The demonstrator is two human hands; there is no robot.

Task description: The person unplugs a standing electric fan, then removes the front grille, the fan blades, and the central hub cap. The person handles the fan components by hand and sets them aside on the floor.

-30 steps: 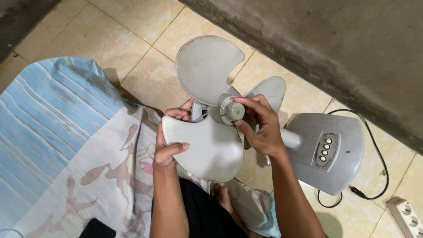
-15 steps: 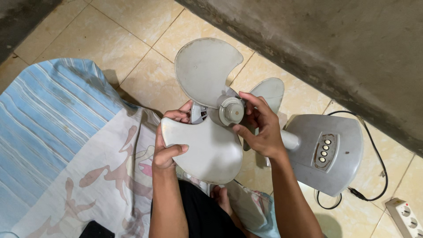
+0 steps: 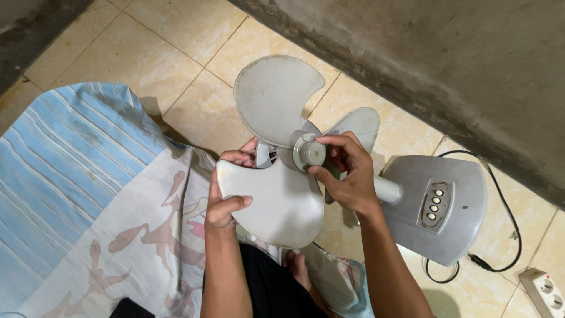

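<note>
The fingers point(image 3: 338, 154) of the right hand point(image 3: 347, 176) are curled around the round hub cap point(image 3: 312, 153) at the middle of the fan blade point(image 3: 276, 194), pinching it, much as they did a moment ago; the blade has hardly turned. The left hand point(image 3: 226, 194) clamps the near blade's edge, thumb on top, fingers wrapped behind. Both forearms rise from the lap, above the patterned blue sheet point(image 3: 76, 194). Beyond, the grey fan base point(image 3: 438, 206) lies on the tiled floor point(image 3: 182, 35), its black cord point(image 3: 506, 235) looping near a white power strip point(image 3: 544, 291).
</note>
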